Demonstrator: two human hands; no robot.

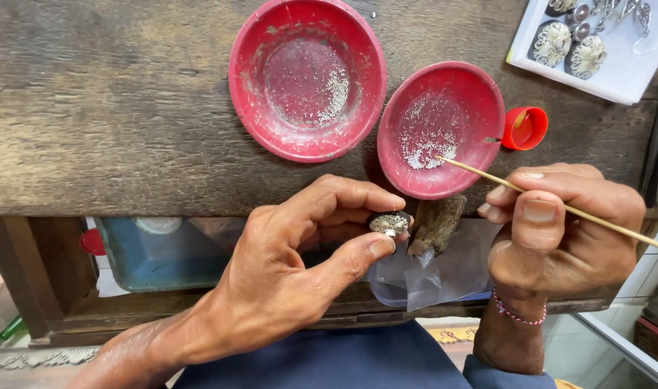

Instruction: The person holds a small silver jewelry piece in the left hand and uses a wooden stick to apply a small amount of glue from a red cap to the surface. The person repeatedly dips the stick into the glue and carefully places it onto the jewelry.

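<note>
Fingers of the left hand (pixel 293 266) are pinching a small silver ornament (pixel 389 223) just below the smaller red dish (pixel 480 101). Right hand (pixel 559 223) is gripping a thin stick (pixel 487 177), tip dipping into that dish's granules (pixel 426 148); a jolt could scatter them.

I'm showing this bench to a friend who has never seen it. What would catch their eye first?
Two red bowls dusted with tiny silver beads sit on the worn wooden bench. Below them, the left hand pinches a small filigree ornament, while the right hand points a thin stick into the nearer bowl.
</note>
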